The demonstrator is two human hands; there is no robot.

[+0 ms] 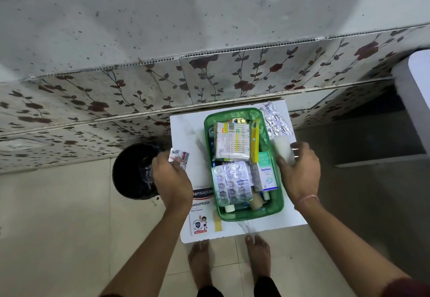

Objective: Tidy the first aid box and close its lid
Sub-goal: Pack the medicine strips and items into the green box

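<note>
A green plastic first aid box (277, 200) stands open on a small white table (186, 129), packed with blister strips, a yellow-and-white leaflet pack, an Optibex carton (267, 175) and small bottles. My left hand (171, 180) holds crumpled foil wrappers (179, 155) at the table's left edge, over a black bin. My right hand (299, 171) grips a white translucent roll (283, 150) beside the box's right wall. No lid is visible.
A black bin (132, 171) with a liner stands on the floor left of the table. A Hansaplast plaster box (201, 213) lies at the front left, a silver blister strip (275, 119) at the back right. My bare feet are below the table edge. A flowered wall is behind.
</note>
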